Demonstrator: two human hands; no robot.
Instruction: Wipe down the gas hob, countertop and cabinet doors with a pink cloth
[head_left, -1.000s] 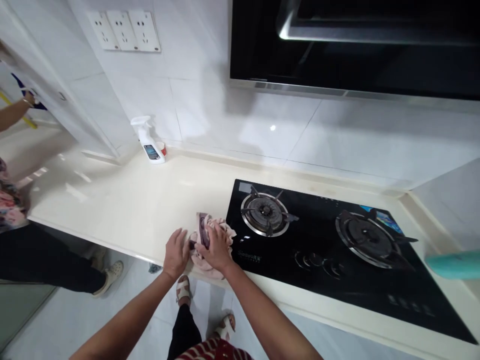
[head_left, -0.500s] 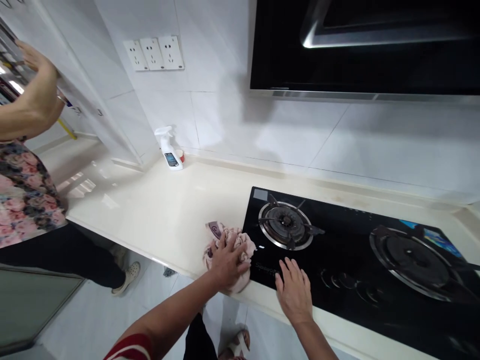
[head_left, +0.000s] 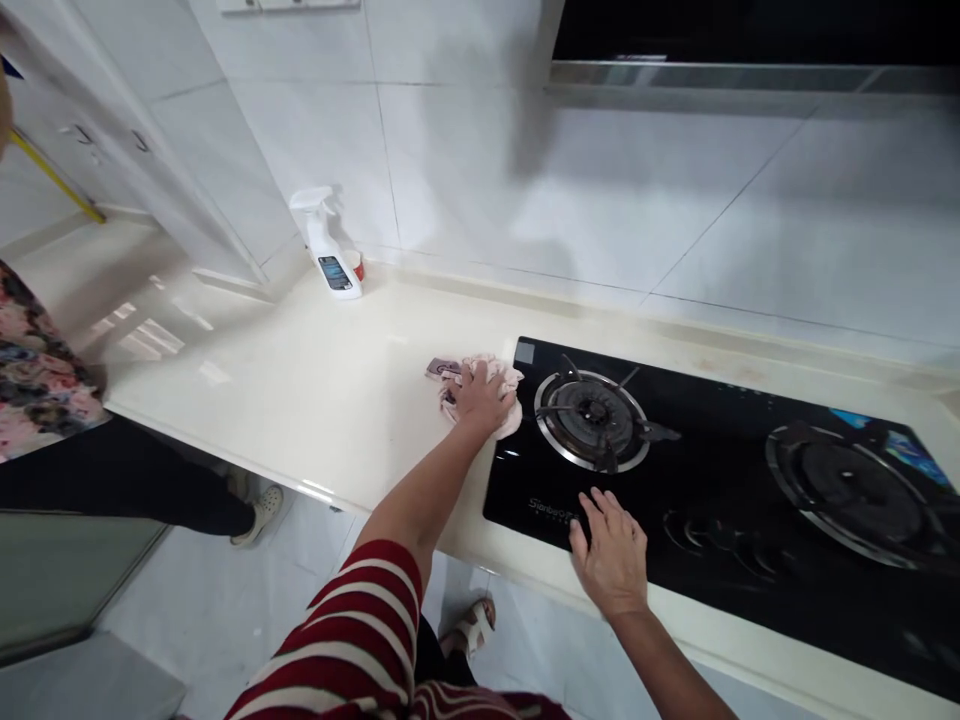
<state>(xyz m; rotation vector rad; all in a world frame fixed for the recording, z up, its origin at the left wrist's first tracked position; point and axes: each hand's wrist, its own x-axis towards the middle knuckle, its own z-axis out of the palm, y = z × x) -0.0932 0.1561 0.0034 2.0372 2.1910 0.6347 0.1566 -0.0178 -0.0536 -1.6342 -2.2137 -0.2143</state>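
My left hand (head_left: pixel 481 400) presses down on a crumpled pale pink cloth (head_left: pixel 513 420), its fingers curled over the bunched fabric. A dark printed patch shows at the cloth's left end. The cloth lies on the cream countertop (head_left: pixel 360 400), against the left edge of a black glass gas stove (head_left: pixel 517 500). My right hand (head_left: pixel 613 555) rests on the stove's front edge with fingers stretched out, holding nothing. Behind its fingertips sits the left burner (head_left: pixel 592 415).
A white spray bottle (head_left: pixel 328 245) stands near the wall with a red-and-white item (head_left: pixel 355 265) behind it. The right burner (head_left: pixel 847 490) is farther along the stove. A range hood (head_left: pixel 750 40) overhangs the back. Another person in a floral top (head_left: pixel 37 370) stands at left.
My left hand has pushed the cloth away from the counter's front edge, along the stove's left side. My right hand stays at the stove's front. The view has tilted down.
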